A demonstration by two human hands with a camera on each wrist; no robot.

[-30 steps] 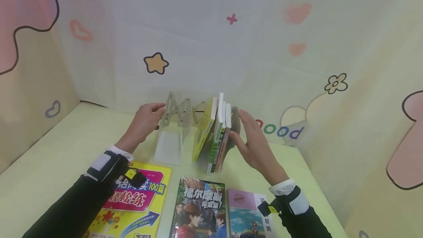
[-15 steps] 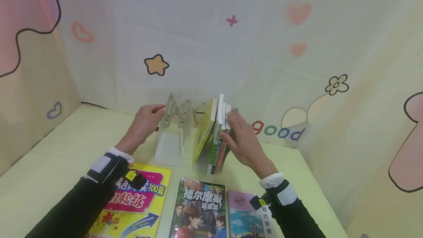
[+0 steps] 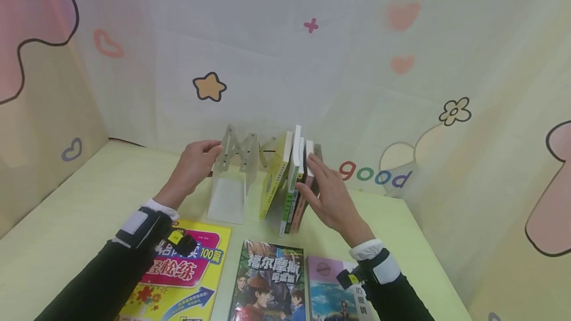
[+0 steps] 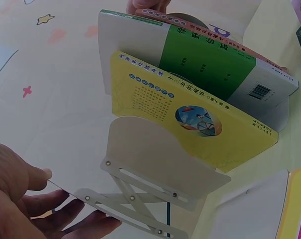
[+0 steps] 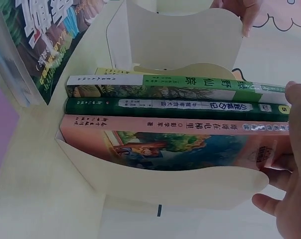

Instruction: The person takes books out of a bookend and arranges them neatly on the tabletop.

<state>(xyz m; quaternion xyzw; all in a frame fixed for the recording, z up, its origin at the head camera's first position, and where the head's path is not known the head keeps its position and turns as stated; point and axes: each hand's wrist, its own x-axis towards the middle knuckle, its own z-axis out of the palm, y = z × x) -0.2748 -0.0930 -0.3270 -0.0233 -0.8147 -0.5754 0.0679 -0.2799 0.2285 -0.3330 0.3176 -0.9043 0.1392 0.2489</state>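
Note:
My left hand (image 3: 196,162) pinches the end plate of a white expandable bookend (image 3: 228,147), thumb on one face and fingers on the other. The bookend's scissor-like bars show in the left wrist view. My right hand (image 3: 327,192) grips the upper edge of a pink book (image 5: 190,144), with fingers between its cover and the right end plate (image 5: 190,186). Beside it stand a dark green book (image 5: 165,107) and a white-and-green book (image 4: 205,62), upright. A yellow book (image 4: 165,104) leans toward them, farther left.
Lying flat in front are a large yellow workbook (image 3: 205,271), a comic-style book (image 3: 267,281) and a purple-and-blue book (image 3: 332,286). All rest on a pale yellow table (image 3: 80,202). A patterned cloth wall (image 3: 267,53) rises close behind the bookend.
My right hand has moved left onto the books from beside the right end plate. The pink book now tilts slightly right, away from its neighbours. My left hand has stayed in place.

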